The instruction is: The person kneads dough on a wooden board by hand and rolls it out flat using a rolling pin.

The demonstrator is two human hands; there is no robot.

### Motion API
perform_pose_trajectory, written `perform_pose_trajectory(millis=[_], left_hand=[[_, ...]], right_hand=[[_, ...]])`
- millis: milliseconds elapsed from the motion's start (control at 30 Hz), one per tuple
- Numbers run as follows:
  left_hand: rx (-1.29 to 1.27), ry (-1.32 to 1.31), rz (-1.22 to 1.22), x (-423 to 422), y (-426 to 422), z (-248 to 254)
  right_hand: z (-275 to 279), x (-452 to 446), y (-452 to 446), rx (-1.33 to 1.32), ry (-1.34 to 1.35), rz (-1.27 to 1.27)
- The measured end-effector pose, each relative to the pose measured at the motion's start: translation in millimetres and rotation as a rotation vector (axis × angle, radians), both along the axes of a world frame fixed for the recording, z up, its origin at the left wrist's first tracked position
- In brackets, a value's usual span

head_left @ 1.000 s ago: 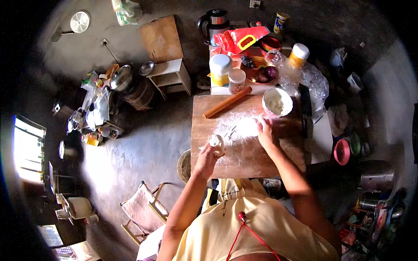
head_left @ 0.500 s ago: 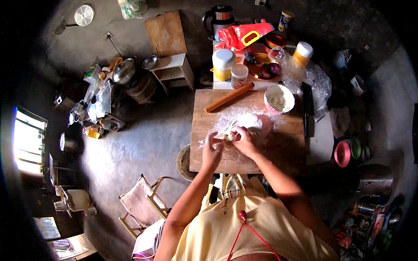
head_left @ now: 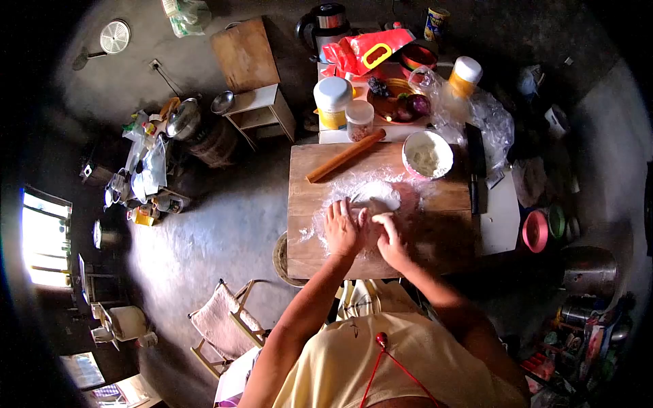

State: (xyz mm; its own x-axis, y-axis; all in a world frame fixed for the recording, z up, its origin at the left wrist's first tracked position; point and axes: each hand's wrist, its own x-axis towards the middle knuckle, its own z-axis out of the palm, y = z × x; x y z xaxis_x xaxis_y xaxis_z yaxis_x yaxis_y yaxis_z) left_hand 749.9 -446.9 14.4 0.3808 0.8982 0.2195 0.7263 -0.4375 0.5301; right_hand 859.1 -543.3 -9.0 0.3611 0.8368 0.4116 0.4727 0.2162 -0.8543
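Observation:
My left hand [head_left: 343,230] lies palm down on the floured wooden board [head_left: 309,255], its fingers stretched out. Close beside it on the right, my right hand [head_left: 392,239] rests low over the board with its thumb and fingers loosely bent and apart; nothing shows in it. Just beyond both hands sits a flattened, flour-dusted mound of dough [head_left: 376,196]. Anything under the left palm is hidden. A wooden rolling pin [head_left: 345,156] lies slanted near the board's far edge, and a white bowl of flour [head_left: 427,156] stands at its far right.
A dark-bladed knife [head_left: 475,166] lies along the board's right side. Behind the board stand white-lidded jars [head_left: 332,102], a plate with an eggplant [head_left: 416,105], a red bag [head_left: 360,54] and a thermos jug [head_left: 329,30]. A folding chair [head_left: 226,319] is at the lower left.
My hands were pinching a small pale piece between them; now they are apart, the left flattened on the board and the piece out of sight. The camera view has shifted slightly.

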Motion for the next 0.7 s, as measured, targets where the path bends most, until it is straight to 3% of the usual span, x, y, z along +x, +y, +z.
perform_pose_trajectory(millis=[33, 167, 233, 300, 433, 500, 567, 633, 667, 700], left_hand=[[0.012, 0.038, 0.005, 1, 4, -1], [0.174, 0.142, -0.024, 4, 26, -4], [0.197, 0.184, -0.015, 6, 35, -2], [0.254, 0.158, -0.026, 5, 44, -3], [0.270, 0.168, 0.045, 7, 57, -5], [0.297, 0.186, 0.067, 6, 61, -13], [0.227, 0.102, 0.043, 4, 65, -18], [0.147, -0.093, -0.077, -6, 74, -32], [0.071, -0.201, -0.128, -12, 80, -39], [-0.013, -0.307, -0.176, -15, 82, -39]], right_hand=[[18, 3, 3, -0.145, 0.073, -0.083], [41, 33, 19, -0.120, -0.176, -0.081], [41, 24, 17, -0.204, 0.097, 0.093], [-12, 8, 15, -0.242, 0.264, 0.206], [-41, -20, 22, -0.068, 0.106, 0.020], [-44, -20, 32, -0.121, -0.163, -0.088], [-24, -18, 38, -0.331, 0.002, 0.021], [-6, -17, 51, -0.410, -0.189, -0.038], [9, -6, 57, -0.619, -0.186, 0.121], [8, -5, 61, -0.614, -0.175, 0.109]])
